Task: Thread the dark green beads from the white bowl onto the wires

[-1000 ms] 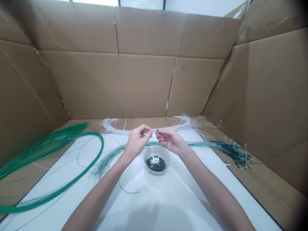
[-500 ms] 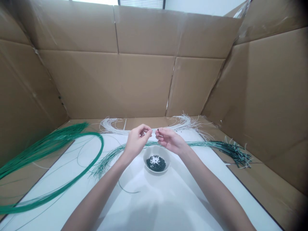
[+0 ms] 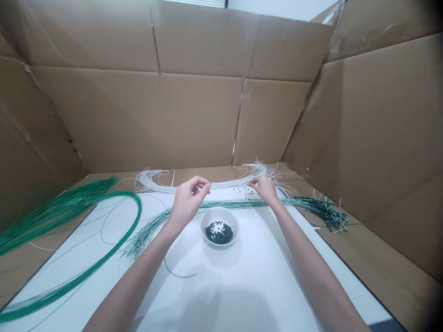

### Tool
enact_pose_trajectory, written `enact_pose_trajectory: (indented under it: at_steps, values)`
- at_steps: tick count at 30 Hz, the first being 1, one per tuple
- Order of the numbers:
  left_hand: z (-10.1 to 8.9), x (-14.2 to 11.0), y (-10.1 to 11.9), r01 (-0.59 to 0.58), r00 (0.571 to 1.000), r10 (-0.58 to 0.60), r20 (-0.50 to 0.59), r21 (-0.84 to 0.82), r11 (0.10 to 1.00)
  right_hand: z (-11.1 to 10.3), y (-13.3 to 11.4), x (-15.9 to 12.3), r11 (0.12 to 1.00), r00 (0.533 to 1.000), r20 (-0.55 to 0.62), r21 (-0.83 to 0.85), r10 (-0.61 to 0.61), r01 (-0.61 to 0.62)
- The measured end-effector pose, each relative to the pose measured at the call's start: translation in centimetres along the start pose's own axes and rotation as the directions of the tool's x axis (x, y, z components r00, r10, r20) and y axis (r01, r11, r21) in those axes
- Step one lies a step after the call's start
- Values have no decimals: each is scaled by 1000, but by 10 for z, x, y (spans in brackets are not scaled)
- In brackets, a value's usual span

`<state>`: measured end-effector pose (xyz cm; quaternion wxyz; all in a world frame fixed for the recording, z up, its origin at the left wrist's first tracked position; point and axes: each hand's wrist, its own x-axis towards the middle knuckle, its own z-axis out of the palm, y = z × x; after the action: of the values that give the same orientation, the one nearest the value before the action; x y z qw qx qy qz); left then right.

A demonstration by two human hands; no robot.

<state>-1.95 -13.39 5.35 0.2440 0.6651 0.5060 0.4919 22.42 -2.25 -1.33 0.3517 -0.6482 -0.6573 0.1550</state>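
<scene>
My left hand (image 3: 190, 196) is raised behind the bowl, thumb and forefinger pinched together. Whatever lies between those fingertips is too small to make out. Farther right, my right hand (image 3: 266, 188) reaches over the back of the table with its fingertips together, beside scattered dark beads (image 3: 249, 194); its grip contents do not show. Between my forearms stands a white bowl (image 3: 218, 213) with many small dark beads (image 3: 221, 235) in it. A bundle of green strands with pale ends (image 3: 238, 204) runs crosswise behind the bowl, passing below both hands.
White strands (image 3: 152, 181) lie in a curved bundle along the back. On the left sits a big loop of green strands (image 3: 139, 207). One thin loose strand (image 3: 182, 275) curls on the white table (image 3: 242, 295). Cardboard walls (image 3: 194, 120) enclose the back and sides.
My right hand has moved right and away from my left hand, uncovering the scattered beads; a dark bead showed at its fingertips before. My left hand keeps its pinch. The view has shifted slightly.
</scene>
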Motion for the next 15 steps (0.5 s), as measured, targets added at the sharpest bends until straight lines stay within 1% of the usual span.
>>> enact_pose_trajectory:
  at_steps: [3,6,9,11,13,15]
  values:
    - [4,0,-4,6,999,-8,46,36,999,-1,42,12,991,998,-15,-115,61,-62]
    - [9,0,-11,-1,993,-9,121,84,996,9,62,12,983,996,-9,-165,84,-85]
    - [15,1,-19,-6,982,-20,186,138,990,21,68,10,981,996,20,-173,92,-87]
    - [17,2,-24,-6,978,-30,209,170,985,20,69,11,985,997,17,-157,79,-75]
    - [19,4,-28,-6,975,-36,219,189,982,8,67,15,989,998,-17,-134,53,-55]
    - [20,5,-30,-7,975,-38,221,199,980,-15,58,18,993,997,-78,-109,25,-33]
